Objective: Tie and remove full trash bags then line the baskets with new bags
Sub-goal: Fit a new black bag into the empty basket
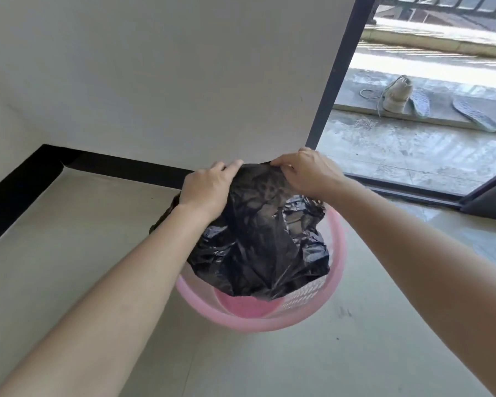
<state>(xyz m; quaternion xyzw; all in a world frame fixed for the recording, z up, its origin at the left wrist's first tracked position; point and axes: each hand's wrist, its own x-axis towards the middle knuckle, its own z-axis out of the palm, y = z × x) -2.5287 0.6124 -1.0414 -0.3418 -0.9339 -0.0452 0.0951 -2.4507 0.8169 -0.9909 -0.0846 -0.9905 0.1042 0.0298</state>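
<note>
A round pink plastic basket (337, 253) with mesh walls stands on the pale floor near a wall corner. A crumpled black trash bag (258, 239) hangs over and into it, covering the far part; the pink bottom shows at the near side. My left hand (205, 187) grips the bag's upper edge on the left. My right hand (307, 171) pinches the same edge on the right. Both hands hold the bag's top raised above the far rim.
A white wall with a black skirting (112, 164) runs behind the basket. To the right is an open sliding door with a black frame (334, 78), and a wet balcony beyond with a shoe (395, 96) and insoles (474, 113) on a ledge.
</note>
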